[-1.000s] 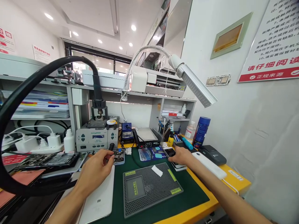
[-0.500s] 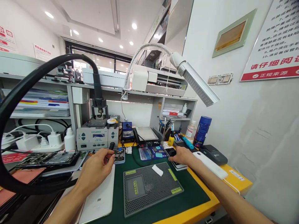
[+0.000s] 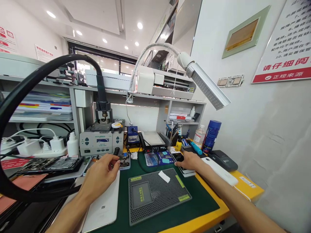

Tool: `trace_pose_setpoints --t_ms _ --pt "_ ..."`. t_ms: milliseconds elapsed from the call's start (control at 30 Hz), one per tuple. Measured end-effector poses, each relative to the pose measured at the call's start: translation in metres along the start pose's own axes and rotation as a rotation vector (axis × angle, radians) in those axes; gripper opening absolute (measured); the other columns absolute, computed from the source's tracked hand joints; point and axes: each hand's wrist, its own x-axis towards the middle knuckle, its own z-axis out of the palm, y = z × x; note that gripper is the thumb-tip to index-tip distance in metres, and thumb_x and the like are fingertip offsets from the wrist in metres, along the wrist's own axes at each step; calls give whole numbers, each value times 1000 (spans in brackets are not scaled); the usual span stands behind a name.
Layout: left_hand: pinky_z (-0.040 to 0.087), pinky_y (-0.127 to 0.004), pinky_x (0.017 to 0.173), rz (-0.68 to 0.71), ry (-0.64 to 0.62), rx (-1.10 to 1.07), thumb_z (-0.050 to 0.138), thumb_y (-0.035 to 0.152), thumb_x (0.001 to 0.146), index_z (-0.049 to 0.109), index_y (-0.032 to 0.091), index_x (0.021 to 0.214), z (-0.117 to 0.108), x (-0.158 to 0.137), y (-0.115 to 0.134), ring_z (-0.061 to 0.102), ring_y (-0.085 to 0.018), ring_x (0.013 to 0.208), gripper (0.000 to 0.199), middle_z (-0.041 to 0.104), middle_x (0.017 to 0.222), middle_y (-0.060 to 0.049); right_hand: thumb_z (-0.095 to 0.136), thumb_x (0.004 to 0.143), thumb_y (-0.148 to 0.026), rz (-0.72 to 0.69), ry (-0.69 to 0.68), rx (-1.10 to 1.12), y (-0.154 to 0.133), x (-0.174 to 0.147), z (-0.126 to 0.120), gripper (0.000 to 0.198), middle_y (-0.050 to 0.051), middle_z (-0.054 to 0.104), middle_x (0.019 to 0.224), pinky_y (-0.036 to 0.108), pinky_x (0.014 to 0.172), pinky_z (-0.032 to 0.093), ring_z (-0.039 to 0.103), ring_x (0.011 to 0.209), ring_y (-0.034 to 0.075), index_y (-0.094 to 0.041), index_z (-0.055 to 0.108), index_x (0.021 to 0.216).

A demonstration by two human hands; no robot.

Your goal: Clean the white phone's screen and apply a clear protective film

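Note:
My left hand [image 3: 104, 173] is closed, thumb and forefinger pinched together, around a tool with a black handle [image 3: 117, 151] whose top sticks up above the fingers. Its lower end is hidden by the hand. Behind the hand lies an opened phone with bare inner parts [image 3: 125, 160], and below it a white Mi tablet [image 3: 103, 207]. On the right of the mat, my right hand [image 3: 190, 160] grips a phone [image 3: 176, 156] on a small stack, the thumb along its near side. The other fingers are partly hidden.
A grey perforated pad [image 3: 160, 197] with a white scrap [image 3: 164, 176] lies on the green mat [image 3: 204, 207]. Behind stand a grey soldering station [image 3: 97, 147], a heating plate [image 3: 153, 139] and a yellow bottle [image 3: 178, 145]. A thick black hose [image 3: 24, 87] arches at left; a lamp [image 3: 209, 85] hangs overhead.
The view has shifted very slightly. Both hands stay almost where they were, the left around the black-handled tool and the right at the phone.

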Motion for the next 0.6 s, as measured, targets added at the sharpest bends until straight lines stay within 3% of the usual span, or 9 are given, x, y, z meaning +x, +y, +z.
trace_pose_setpoints --t_ms 400,600 --pt "45 -31 67 8 8 -21 47 45 88 64 25 95 2 2 -2 65 -21 76 27 72 85 -1 62 97 -34 3 15 -5 -6 -15 -16 33 9 63 125 45 87 56 65 104 24 -17 60 125" --pt "44 -31 64 9 27 -60 51 42 88 65 24 95 -1 1 1 65 -21 73 25 71 84 -2 62 97 -38 -40 204 33 -3 -22 -23 30 8 66 116 42 84 56 66 97 22 -17 63 118"
